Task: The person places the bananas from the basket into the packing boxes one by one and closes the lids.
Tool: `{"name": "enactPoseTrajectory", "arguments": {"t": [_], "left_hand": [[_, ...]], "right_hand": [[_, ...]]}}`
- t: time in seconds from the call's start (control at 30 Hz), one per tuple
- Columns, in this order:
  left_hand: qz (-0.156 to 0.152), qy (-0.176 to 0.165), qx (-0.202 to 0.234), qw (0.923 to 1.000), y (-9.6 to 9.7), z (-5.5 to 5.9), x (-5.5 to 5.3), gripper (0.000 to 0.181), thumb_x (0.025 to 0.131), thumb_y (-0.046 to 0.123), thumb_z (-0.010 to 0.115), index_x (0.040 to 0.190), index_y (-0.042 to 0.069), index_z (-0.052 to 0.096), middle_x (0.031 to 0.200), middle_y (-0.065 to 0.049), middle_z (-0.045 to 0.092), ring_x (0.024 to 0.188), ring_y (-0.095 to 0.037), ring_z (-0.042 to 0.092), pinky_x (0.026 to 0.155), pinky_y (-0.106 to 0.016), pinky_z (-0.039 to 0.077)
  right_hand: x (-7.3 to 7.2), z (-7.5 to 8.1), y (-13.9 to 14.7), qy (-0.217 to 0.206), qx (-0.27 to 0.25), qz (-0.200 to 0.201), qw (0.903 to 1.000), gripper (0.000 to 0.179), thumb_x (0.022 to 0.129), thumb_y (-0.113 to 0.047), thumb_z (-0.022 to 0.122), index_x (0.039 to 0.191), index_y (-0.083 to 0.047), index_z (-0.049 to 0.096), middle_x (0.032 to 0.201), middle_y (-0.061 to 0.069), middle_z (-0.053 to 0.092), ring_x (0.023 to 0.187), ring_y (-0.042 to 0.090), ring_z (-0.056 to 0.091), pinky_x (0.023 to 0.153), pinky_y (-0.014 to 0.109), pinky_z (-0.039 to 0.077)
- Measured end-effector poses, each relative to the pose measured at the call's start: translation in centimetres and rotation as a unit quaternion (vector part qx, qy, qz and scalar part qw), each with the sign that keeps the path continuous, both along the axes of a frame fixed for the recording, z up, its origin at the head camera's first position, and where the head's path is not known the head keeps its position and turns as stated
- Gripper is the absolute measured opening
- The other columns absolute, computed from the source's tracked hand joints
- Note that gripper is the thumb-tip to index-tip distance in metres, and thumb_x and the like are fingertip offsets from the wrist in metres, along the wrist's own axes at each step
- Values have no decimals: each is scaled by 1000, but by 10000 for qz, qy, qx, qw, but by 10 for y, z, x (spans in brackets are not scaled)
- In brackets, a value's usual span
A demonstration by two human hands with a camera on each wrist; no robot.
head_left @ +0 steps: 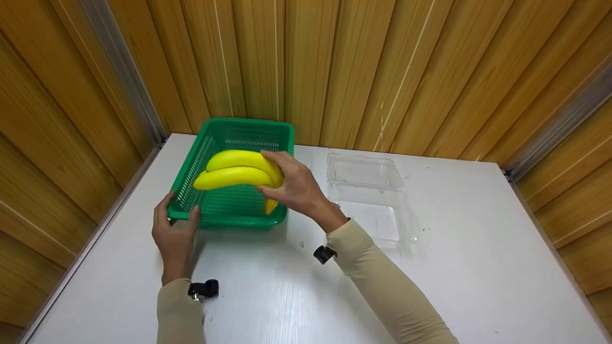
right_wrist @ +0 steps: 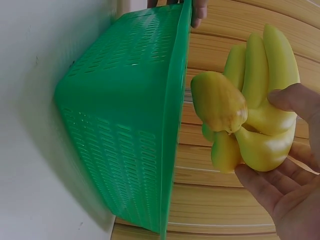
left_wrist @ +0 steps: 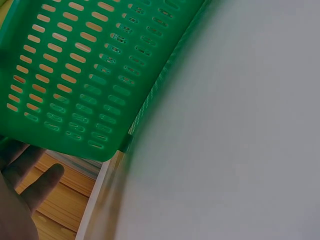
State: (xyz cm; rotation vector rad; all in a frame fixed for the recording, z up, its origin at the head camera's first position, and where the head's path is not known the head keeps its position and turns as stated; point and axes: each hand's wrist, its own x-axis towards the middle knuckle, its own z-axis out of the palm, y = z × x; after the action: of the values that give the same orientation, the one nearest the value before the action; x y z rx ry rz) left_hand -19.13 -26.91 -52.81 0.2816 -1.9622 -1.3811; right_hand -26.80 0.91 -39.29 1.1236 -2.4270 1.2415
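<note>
Two hands appear in the head view, both at the green basket [head_left: 234,220], which stands on the white table [head_left: 282,296] close to the wooden wall [head_left: 311,71]. The right hand [head_left: 301,184] grasps the bananas [head_left: 239,176] at their right end, with the thumb on the near side and the fingers on the far side, and so the bunch is above the basket. The left hand [head_left: 176,231] is placed at the near left corner of the basket, its thumb and fingers apart. To the right of the basket, a clear box [head_left: 366,185] lies on the table with its two halves spread. Each wrist carries a black band [head_left: 325,254] beside a beige sleeve [head_left: 179,313]. In the left wrist view, the left fingers reach behind the basket's edge and the thumb extends beside it; whether they really grasp the basket, I cannot tell. In the right wrist view, the bananas are held above the rim, well clear of it, between thumb and fingers. One rounded yellow end faces the camera, and I cannot tell whether it belongs to the same bunch.
</note>
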Motion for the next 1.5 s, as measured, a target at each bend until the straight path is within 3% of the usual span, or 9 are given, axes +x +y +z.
{"name": "enactPoseTrajectory", "arguments": {"t": [0.3, 0.87, 1.13, 1.5], "left_hand": [[6, -84, 50, 10000, -3, 0, 1, 65, 96, 22, 79, 153, 6, 53, 152, -8, 54, 137, -25, 52, 108, -50, 47], [-20, -24, 43, 10000, -6, 0, 2, 65, 96, 20, 79, 153, 6, 53, 152, -8, 54, 138, -24, 51, 104, -41, 47], [29, -56, 44, 10000, -8, -2, 0, 66, 96, 22, 79, 153, 5, 53, 152, -8, 54, 139, -24, 52, 106, -48, 47], [-23, -40, 97, 9999, -9, 1, 1, 64, 96, 21, 79, 153, 7, 54, 153, -8, 54, 140, -25, 51, 105, -41, 47]], "right_hand": [[8, -3, 14, -27, -167, -168, 9997, 71, 91, -16, 85, 153, -2, 53, 141, 11, 60, 112, 20, 61, 97, 26, 55], [21, -16, 36, 19, -466, -459, 9979, 69, 90, -16, 87, 150, -3, 55, 140, 9, 61, 118, 19, 61, 96, 28, 56], [25, -25, 48, 21, -642, -625, 9960, 70, 89, -15, 88, 150, -5, 56, 138, 7, 62, 117, 18, 62, 95, 32, 57], [33, -33, 61, 20, -783, -816, 9936, 70, 89, -14, 88, 150, -5, 56, 137, 7, 62, 118, 19, 62, 95, 37, 59]]}}
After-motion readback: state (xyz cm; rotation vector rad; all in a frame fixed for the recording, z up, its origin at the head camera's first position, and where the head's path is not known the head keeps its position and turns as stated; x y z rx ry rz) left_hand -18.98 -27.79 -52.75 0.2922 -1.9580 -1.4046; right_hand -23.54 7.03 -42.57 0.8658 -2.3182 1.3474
